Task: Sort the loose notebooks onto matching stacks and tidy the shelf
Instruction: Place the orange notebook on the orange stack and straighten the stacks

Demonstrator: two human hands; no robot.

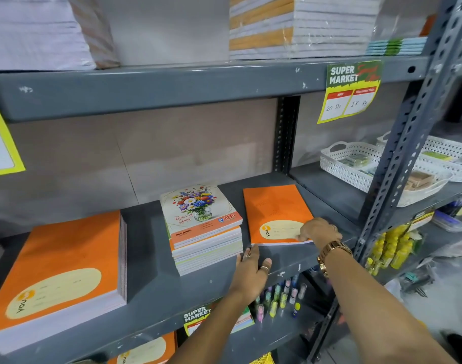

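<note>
A loose orange notebook (274, 211) with a cream label lies flat at the right end of the grey shelf (146, 258). My right hand (320, 229) grips its near right corner, fingers curled on the cover. My left hand (252, 271) rests flat and open on the shelf's front lip, just below the notebook's near left corner. A stack of floral-cover notebooks (201, 224) stands in the middle of the shelf. A thick stack of matching orange notebooks (59, 271) fills the left part.
A slotted grey upright (408, 143) bounds the shelf on the right. Beyond it are white perforated baskets (348, 161). Wrapped notebook bundles (298, 24) sit on the shelf above. A price tag (350, 90) hangs from its edge. Small bottles (279, 298) stand on the shelf below.
</note>
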